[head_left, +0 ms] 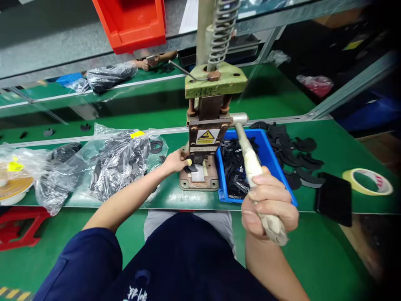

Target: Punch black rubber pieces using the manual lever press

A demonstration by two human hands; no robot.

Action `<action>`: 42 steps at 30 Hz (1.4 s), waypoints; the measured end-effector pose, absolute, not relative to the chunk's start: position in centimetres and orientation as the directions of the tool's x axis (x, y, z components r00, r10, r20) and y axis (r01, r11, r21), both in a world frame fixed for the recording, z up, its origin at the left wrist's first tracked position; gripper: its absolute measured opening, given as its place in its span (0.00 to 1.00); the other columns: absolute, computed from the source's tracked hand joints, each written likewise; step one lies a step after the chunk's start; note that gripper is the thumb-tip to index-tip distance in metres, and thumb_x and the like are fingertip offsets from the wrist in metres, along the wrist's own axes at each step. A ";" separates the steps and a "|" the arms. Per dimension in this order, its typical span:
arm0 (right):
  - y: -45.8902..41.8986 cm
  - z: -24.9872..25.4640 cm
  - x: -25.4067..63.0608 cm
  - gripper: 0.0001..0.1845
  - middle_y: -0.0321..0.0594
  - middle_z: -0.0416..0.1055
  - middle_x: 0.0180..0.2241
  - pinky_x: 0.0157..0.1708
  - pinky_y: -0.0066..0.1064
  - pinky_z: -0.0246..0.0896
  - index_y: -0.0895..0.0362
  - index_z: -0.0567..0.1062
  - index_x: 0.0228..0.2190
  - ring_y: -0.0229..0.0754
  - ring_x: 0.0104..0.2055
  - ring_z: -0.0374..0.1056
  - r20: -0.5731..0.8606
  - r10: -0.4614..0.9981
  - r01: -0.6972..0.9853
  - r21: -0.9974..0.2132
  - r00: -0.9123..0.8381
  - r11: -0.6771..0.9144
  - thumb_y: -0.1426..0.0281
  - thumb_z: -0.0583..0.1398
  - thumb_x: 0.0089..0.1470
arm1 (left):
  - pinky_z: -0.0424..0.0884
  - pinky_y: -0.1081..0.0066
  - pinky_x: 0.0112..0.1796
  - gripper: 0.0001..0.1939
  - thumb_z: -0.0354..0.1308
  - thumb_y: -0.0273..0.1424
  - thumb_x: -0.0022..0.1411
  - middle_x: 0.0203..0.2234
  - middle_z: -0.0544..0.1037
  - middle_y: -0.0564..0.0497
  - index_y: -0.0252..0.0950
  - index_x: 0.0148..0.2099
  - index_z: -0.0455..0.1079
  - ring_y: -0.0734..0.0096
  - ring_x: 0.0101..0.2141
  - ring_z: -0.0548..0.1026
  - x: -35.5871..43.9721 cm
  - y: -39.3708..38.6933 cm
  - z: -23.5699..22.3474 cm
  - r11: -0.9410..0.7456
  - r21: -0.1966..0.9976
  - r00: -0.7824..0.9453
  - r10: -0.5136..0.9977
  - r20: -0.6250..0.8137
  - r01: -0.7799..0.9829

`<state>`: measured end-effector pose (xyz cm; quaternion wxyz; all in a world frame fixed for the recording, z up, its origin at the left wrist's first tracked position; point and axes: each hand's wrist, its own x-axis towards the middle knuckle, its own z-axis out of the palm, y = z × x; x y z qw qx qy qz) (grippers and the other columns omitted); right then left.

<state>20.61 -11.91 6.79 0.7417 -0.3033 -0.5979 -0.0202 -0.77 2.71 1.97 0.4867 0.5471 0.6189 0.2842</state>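
Note:
A hand press (207, 125) with a green top plate and a warning label stands on the green bench. My right hand (268, 207) is wrapped round its taped lever handle (252, 165), pulled down toward me. My left hand (178, 161) reaches to the press base and pinches a small black curved part (192, 168) under the ram; a yellow cot covers one fingertip. Right of the press, a blue tray (275, 161) holds several small black pieces.
Clear plastic bags of black parts (115, 163) lie left of the press. Loose black curved parts (294, 150), a black phone (333, 198) and a roll of tape (368, 182) lie to the right. A red bin (131, 23) sits on the shelf above. Another person's hands (150, 62) work beyond.

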 end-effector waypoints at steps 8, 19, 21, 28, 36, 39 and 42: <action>-7.2 15.0 20.3 0.25 0.36 0.70 0.40 0.49 0.42 0.67 0.49 0.72 0.51 0.42 0.45 0.71 0.935 0.165 0.338 -0.273 0.315 0.901 0.64 0.65 0.50 | 0.70 0.77 0.26 0.12 0.66 0.15 0.45 0.17 0.72 0.57 0.31 0.30 0.67 0.78 0.19 0.70 0.2 1.2 1.3 0.422 0.897 0.153 0.886 -0.439 0.127; -10.4 2.3 15.8 0.14 0.42 0.78 0.38 0.40 0.37 0.75 0.54 0.77 0.45 0.42 0.38 0.75 0.309 0.929 0.206 -0.941 0.202 0.268 0.63 0.62 0.58 | 0.76 0.74 0.25 0.20 0.74 0.26 0.43 0.25 0.77 0.53 0.32 0.36 0.68 0.75 0.23 0.76 -4.7 -4.1 5.0 0.520 0.825 0.292 0.843 -0.452 -0.223; -10.7 0.6 14.5 0.18 0.43 0.79 0.39 0.40 0.38 0.75 0.53 0.75 0.49 0.44 0.38 0.76 0.238 0.965 0.166 -0.962 0.108 0.218 0.60 0.61 0.58 | 0.78 0.71 0.27 0.22 0.76 0.28 0.41 0.26 0.77 0.52 0.31 0.35 0.68 0.73 0.25 0.77 -4.9 -5.0 5.5 0.580 0.771 0.370 0.799 -0.475 -0.263; -10.6 1.2 12.8 0.14 0.40 0.77 0.41 0.48 0.40 0.69 0.51 0.79 0.39 0.46 0.45 0.72 0.193 0.979 0.120 -0.975 0.061 0.185 0.57 0.61 0.57 | 0.77 0.76 0.29 0.18 0.75 0.25 0.42 0.25 0.77 0.50 0.29 0.33 0.71 0.74 0.25 0.78 -4.3 -6.6 4.5 0.746 0.571 0.522 0.656 -0.545 -0.342; -11.1 0.8 13.2 0.12 0.38 0.76 0.35 0.43 0.35 0.67 0.53 0.78 0.35 0.42 0.39 0.70 0.057 0.988 0.019 -0.998 0.141 0.055 0.58 0.61 0.57 | 0.77 0.76 0.30 0.11 0.71 0.21 0.47 0.27 0.77 0.48 0.28 0.32 0.72 0.76 0.26 0.77 -2.1 -8.1 4.1 0.761 0.499 0.447 0.648 -0.617 -0.415; -10.6 -0.4 13.2 0.16 0.38 0.76 0.35 0.41 0.37 0.68 0.53 0.76 0.36 0.42 0.37 0.71 0.016 0.982 -0.087 -0.996 0.186 0.033 0.54 0.61 0.56 | 0.78 0.73 0.33 0.17 0.74 0.24 0.44 0.30 0.78 0.49 0.30 0.35 0.71 0.73 0.29 0.78 -1.3 -8.6 5.1 0.660 0.599 0.374 0.751 -0.545 -0.452; -10.3 -1.0 13.3 0.18 0.39 0.76 0.37 0.41 0.38 0.69 0.51 0.75 0.37 0.42 0.38 0.72 0.003 0.975 -0.177 -0.983 0.221 0.043 0.50 0.61 0.54 | 0.77 0.71 0.33 0.25 0.76 0.29 0.42 0.34 0.78 0.50 0.34 0.43 0.71 0.71 0.32 0.78 -0.8 -9.1 5.7 0.543 0.705 0.356 0.838 -0.414 -0.457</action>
